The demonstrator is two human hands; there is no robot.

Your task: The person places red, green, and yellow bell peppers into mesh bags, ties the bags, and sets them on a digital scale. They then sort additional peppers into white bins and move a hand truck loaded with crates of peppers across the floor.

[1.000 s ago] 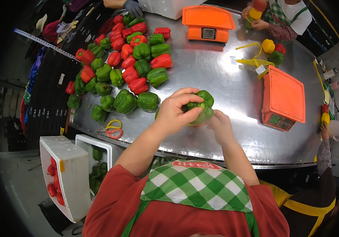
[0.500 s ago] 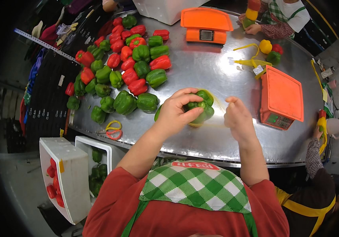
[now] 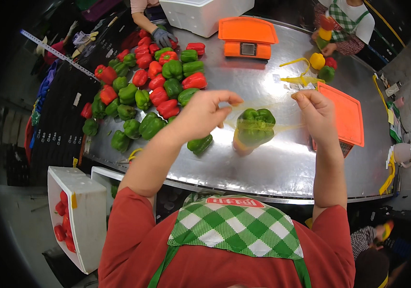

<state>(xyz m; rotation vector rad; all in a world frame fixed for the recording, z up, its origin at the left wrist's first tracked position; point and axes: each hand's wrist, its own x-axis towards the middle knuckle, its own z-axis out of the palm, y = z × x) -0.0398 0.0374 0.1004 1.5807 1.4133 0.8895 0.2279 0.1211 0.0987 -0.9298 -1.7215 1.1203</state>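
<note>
The green bell pepper [image 3: 256,120] sits on the steel table [image 3: 292,168] between the hands and nearer the person than either set of fingertips, wrapped in a thin yellow mesh net [image 3: 289,126]; a yellow and reddish patch shows just beneath it, though whether that is more peppers or a reflection I cannot tell.

The right hand [image 3: 318,113] has thumb and forefinger pinched together on the mesh edge, drawing it out taut to the side; the left hand [image 3: 203,115] is half curled, a gap between thumb and forefinger, with the mesh reaching the forefinger's tip; whether its other fingers hold any of it I cannot tell; neither hand touches the pepper.

The pepper looks light for its bulk, firm but hollow, its glossy skin likely slippery and easily bruised or cracked by a hard squeeze; a broad, gentle cupping of the lobed sides should suit it best. The mesh seems soft, stretchy and nearly weightless, apt to snag or spring back; it is best taken by its rim, with fingertips spread. A loose green bell pepper [image 3: 199,145] lies to the left, the orange scale [image 3: 342,115] to the right.
</note>
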